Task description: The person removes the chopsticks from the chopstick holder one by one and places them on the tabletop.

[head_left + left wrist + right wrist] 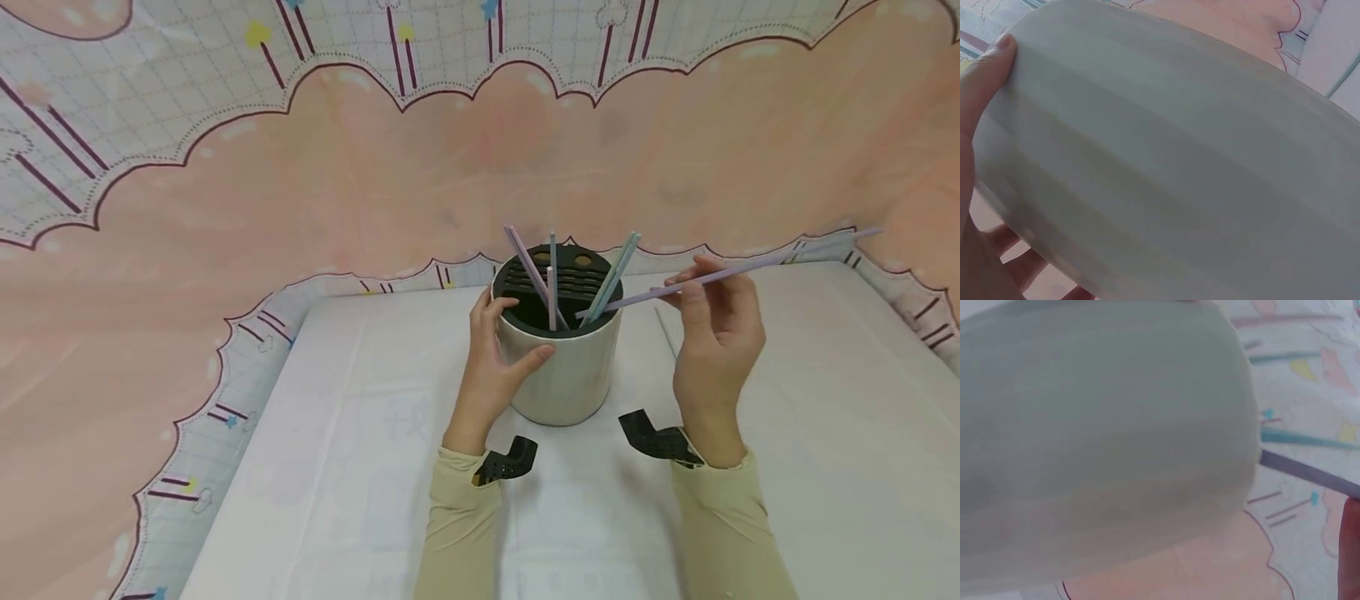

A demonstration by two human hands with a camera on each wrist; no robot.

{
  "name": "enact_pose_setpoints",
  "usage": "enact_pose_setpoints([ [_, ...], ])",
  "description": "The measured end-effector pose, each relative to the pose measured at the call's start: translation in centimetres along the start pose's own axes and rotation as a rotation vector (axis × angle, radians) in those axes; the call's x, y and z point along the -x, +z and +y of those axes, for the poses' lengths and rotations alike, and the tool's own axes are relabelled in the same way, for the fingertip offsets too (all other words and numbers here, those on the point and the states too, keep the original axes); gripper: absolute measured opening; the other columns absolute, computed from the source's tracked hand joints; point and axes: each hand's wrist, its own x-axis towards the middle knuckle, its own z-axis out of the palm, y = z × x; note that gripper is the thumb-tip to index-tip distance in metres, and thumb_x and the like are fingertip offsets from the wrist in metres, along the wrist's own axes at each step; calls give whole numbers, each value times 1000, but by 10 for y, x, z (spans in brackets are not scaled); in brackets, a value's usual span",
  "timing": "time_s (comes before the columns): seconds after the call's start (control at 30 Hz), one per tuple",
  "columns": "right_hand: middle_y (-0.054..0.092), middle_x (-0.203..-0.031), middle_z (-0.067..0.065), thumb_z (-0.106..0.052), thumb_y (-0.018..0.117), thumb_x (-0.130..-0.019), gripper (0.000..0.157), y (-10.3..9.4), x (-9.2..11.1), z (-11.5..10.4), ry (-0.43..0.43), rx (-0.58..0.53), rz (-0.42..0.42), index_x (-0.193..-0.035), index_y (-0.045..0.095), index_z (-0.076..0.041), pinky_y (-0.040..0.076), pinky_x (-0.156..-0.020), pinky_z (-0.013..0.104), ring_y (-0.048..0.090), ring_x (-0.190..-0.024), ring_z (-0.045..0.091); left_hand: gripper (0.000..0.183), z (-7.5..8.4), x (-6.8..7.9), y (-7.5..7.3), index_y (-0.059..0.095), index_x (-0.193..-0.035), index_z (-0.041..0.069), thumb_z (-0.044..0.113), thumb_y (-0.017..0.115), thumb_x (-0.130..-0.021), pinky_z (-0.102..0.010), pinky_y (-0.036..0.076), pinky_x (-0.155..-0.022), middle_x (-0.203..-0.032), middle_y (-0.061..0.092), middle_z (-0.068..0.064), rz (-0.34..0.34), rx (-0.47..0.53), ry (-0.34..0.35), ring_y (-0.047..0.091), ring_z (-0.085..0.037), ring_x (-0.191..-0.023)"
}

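Observation:
A round, pale white holder (564, 383) with a black slotted top stands upright on the table. My left hand (491, 358) grips its left side, fingers at the rim and thumb on the front wall; the left wrist view shows that thumb against the ribbed wall (1166, 156). My right hand (712, 321) pinches a long lavender straw (720, 273), whose lower end reaches into the holder's opening. Several other straws lean inside, among them green straws (611, 279) and a lavender straw (527, 265). Their lower ends are hidden.
A thin pale green straw (666, 332) lies on the white-covered table (375, 400), right of the holder and partly behind my right hand. Behind the table hangs a peach cloth (480, 175) with a cloud pattern.

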Motion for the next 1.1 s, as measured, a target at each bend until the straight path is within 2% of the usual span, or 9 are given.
enact_pose_setpoints([
  [0.23,48,-90,27,8,52,-84,26,-25,-17,10,-3,-326,191,-109,46,13,52,-68,40,54,-78,34,67,-1,-1,0,27,-126,43,55,64,-72,-51,24,-100,-146,1,15,1,-6,-1,17,-21,-132],
  [0.37,47,-87,28,7,55,-83,28,-37,-26,12,2,-374,259,-109,46,13,52,-65,41,55,-74,36,66,0,-1,0,26,-126,45,55,64,-72,-52,24,-99,-145,0,16,2,-12,-4,17,-21,-132],
  [0.47,48,-85,28,6,56,-83,29,-45,-30,13,18,-339,266,-109,47,13,52,-63,40,55,-74,36,66,1,-2,0,25,-125,47,56,63,-72,-53,24,-99,-145,-1,19,-2,-12,-13,16,-19,-132],
  [0.57,52,-84,26,3,57,-84,29,-54,-32,16,65,-207,206,-111,50,11,53,-63,35,57,-74,33,65,1,-3,0,26,-125,47,55,64,-72,-52,23,-99,-144,0,19,-3,-6,-13,16,-19,-132],
  [0.63,56,-84,23,-1,58,-84,29,-60,-32,18,128,-49,138,-112,54,6,53,-64,30,58,-75,29,65,1,-4,0,26,-125,45,54,64,-73,-51,24,-100,-144,0,19,-4,0,-12,16,-19,-132],
  [0.77,63,-85,8,-13,56,-88,30,-71,-31,26,273,425,-53,-117,58,-11,50,-66,19,60,-77,16,65,1,-5,0,27,-125,44,53,64,-73,-51,24,-100,-144,0,18,-3,2,-14,16,-19,-132],
  [0.87,63,-85,1,-25,53,-90,31,-78,-29,35,343,737,-215,-120,56,-21,48,-64,12,60,-74,6,65,1,-5,0,27,-125,44,54,64,-73,-51,24,-100,-145,0,18,-2,1,-15,16,-20,-132],
  [0.97,64,-86,3,-30,50,-91,33,-84,-28,44,390,894,-362,-121,55,-20,48,-61,12,60,-69,6,66,2,-5,0,27,-125,44,56,63,-72,-52,24,-99,-145,1,17,-1,-1,-17,17,-22,-132],
  [1.1,64,-89,10,-32,47,-92,38,-90,-25,54,426,1000,-525,-123,52,-11,48,-61,24,61,-65,16,66,2,-5,1,27,-126,44,57,63,-72,-53,25,-99,-146,1,15,0,-4,-18,17,-23,-132],
])
